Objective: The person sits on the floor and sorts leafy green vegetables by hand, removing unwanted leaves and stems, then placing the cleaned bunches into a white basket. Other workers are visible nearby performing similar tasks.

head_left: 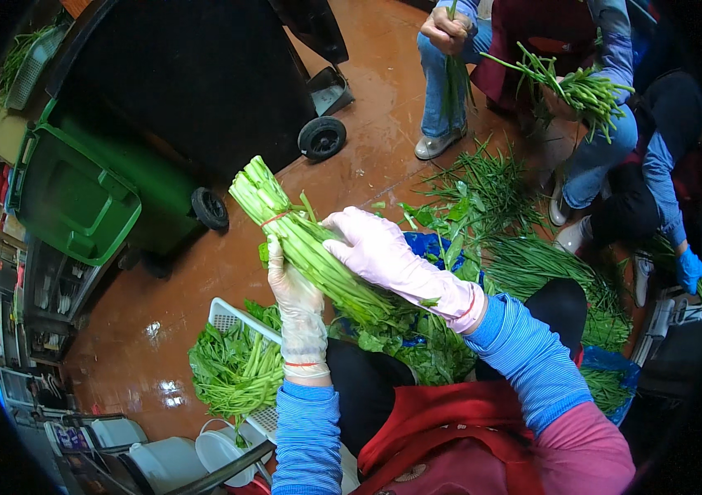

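Note:
A long bundle of leafy greens [318,256] is in front of me, its pale cut stalks pointing up and left, its leaves toward my lap. A red band [274,219] circles it near the cut ends. My left hand [295,289], in a thin whitish glove, is closed on the stalks from below, close to the band. From above, my right hand [380,252], in a pale pink glove, wraps over the middle of the bundle. Beneath my arms, loose leafy greens [437,351] lie on blue plastic.
To my left, a white basket [220,315] holds more greens. A green wheeled bin [153,177] and a black one [194,74] stand beyond. Piles of thin green stems [532,264] cover the floor at right. A co-worker's hand [447,31] grips stems; another's blue-gloved hand [689,271] works farther right.

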